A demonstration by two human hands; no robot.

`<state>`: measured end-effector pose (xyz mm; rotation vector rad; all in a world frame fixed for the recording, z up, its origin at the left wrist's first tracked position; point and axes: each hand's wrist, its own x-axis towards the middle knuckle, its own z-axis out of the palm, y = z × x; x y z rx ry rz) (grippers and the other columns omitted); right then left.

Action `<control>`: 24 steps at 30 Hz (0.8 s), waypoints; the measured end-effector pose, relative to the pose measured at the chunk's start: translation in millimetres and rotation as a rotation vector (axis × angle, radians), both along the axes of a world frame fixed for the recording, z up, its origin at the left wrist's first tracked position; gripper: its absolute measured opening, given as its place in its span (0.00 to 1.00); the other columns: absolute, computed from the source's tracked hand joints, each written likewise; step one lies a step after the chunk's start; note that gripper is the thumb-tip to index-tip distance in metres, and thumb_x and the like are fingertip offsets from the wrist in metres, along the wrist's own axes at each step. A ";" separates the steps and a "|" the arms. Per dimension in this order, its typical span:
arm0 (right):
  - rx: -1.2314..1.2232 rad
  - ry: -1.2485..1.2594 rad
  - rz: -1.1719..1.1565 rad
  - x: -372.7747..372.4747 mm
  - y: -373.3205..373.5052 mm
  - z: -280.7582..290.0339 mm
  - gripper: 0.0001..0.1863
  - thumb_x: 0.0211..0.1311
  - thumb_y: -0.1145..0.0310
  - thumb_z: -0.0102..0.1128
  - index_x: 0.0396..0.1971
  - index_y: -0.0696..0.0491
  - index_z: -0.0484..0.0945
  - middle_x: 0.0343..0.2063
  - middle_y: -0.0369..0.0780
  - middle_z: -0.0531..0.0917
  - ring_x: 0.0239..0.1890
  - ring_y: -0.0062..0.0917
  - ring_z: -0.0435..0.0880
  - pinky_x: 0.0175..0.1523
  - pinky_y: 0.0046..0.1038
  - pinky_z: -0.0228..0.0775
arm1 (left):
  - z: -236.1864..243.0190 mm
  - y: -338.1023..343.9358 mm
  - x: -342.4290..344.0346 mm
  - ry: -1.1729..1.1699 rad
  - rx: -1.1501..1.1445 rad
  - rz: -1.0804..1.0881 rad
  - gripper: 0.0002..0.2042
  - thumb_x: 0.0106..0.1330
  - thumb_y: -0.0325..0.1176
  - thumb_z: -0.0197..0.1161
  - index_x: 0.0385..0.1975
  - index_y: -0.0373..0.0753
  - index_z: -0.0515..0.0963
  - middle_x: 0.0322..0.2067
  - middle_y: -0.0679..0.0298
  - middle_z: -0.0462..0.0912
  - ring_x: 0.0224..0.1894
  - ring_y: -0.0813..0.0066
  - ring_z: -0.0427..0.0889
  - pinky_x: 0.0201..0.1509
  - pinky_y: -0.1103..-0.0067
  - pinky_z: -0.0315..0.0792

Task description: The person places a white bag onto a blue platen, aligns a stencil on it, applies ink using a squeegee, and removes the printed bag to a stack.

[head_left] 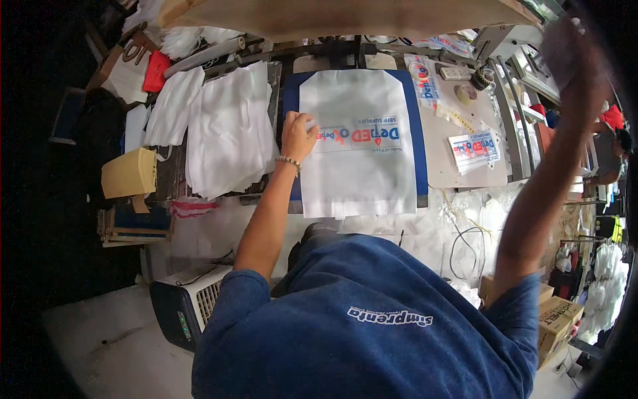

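Note:
A white fabric bag (355, 176) lies flat on a dark blue pad (421, 149), with a clear-edged film bearing blue and red print (375, 136) across its middle. At the bag's left side is my left hand (299, 135), a beaded bracelet on its wrist. Its fingers are bent together against the bag beside the film's left edge; whatever they pinch is hidden. High at the far right, my right hand (573, 58) is raised by a machine frame and smeared by motion, so its grip cannot be made out.
Over the pad's far side hangs a broad brown board (352, 16). Stacked white bags (229, 133) lie to the left, near a yellow folded piece (129, 174). On the right-hand board are printed films (475, 151) and a tape roll (466, 93). A white-and-black appliance (186, 302) stands below.

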<state>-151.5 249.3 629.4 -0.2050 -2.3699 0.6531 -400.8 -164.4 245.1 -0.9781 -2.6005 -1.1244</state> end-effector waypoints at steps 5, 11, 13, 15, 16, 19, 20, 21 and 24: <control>-0.397 -0.367 -0.116 26.4 -142.3 -264.2 0.11 0.56 0.63 0.66 0.26 0.55 0.81 0.17 0.37 0.82 0.21 0.22 0.80 0.30 0.29 0.72 | 0.6 3.9 -7.6 -0.030 0.040 0.026 0.08 0.53 0.30 0.71 0.30 0.38 0.80 0.32 0.57 0.78 0.38 0.60 0.80 0.45 0.70 0.75; -0.249 -0.385 -0.263 63.0 -203.6 -362.5 0.23 0.54 0.54 0.68 0.44 0.51 0.76 0.35 0.50 0.84 0.36 0.46 0.83 0.39 0.44 0.73 | 2.3 2.3 1.4 0.130 0.068 0.004 0.04 0.55 0.28 0.69 0.27 0.37 0.80 0.31 0.60 0.79 0.34 0.62 0.80 0.41 0.69 0.74; -0.262 -0.361 -0.288 66.5 -201.1 -368.7 0.22 0.55 0.54 0.68 0.44 0.52 0.76 0.35 0.49 0.84 0.36 0.46 0.83 0.39 0.43 0.73 | 14.7 12.5 27.3 0.324 0.005 0.002 0.03 0.55 0.27 0.66 0.26 0.38 0.79 0.30 0.60 0.79 0.36 0.57 0.77 0.42 0.64 0.70; -0.284 -0.372 -0.315 65.7 -201.9 -365.7 0.22 0.55 0.54 0.68 0.43 0.52 0.76 0.34 0.47 0.83 0.37 0.46 0.83 0.40 0.42 0.73 | 23.9 17.0 61.7 0.361 -0.072 -0.202 0.03 0.55 0.28 0.65 0.25 0.38 0.79 0.30 0.60 0.79 0.36 0.57 0.77 0.43 0.64 0.69; -0.287 -0.369 -0.320 66.7 -203.3 -363.9 0.22 0.55 0.54 0.68 0.43 0.52 0.76 0.34 0.47 0.83 0.37 0.46 0.83 0.40 0.42 0.73 | 25.4 17.5 82.5 0.364 -0.073 -0.208 0.03 0.55 0.28 0.65 0.25 0.38 0.79 0.30 0.60 0.79 0.36 0.57 0.77 0.43 0.64 0.69; -0.293 -0.353 -0.312 67.8 -204.6 -363.5 0.21 0.55 0.54 0.68 0.43 0.52 0.77 0.33 0.46 0.83 0.37 0.45 0.83 0.40 0.41 0.73 | 25.7 22.4 114.5 0.273 -0.016 -0.375 0.02 0.56 0.28 0.63 0.25 0.41 0.78 0.29 0.62 0.77 0.37 0.58 0.77 0.41 0.65 0.69; -0.275 -0.322 -0.315 68.1 -205.7 -364.1 0.21 0.55 0.54 0.68 0.43 0.52 0.77 0.33 0.46 0.83 0.37 0.44 0.83 0.40 0.41 0.74 | 24.5 24.1 116.1 0.253 0.046 -0.248 0.02 0.56 0.28 0.63 0.25 0.41 0.78 0.28 0.62 0.77 0.36 0.58 0.76 0.41 0.65 0.68; -0.258 -0.291 -0.319 68.4 -206.7 -364.6 0.21 0.54 0.54 0.68 0.43 0.52 0.78 0.33 0.45 0.83 0.37 0.43 0.83 0.40 0.41 0.74 | 23.2 25.5 117.5 0.231 0.109 -0.122 0.02 0.56 0.27 0.63 0.25 0.41 0.78 0.28 0.62 0.77 0.36 0.58 0.76 0.42 0.65 0.68; -0.299 -0.319 -0.321 65.3 -208.7 -363.8 0.20 0.54 0.55 0.68 0.42 0.52 0.79 0.34 0.45 0.83 0.38 0.43 0.83 0.40 0.41 0.74 | 20.7 25.0 120.1 0.231 -0.019 -0.326 0.02 0.56 0.27 0.64 0.25 0.40 0.78 0.27 0.62 0.77 0.34 0.58 0.77 0.41 0.65 0.68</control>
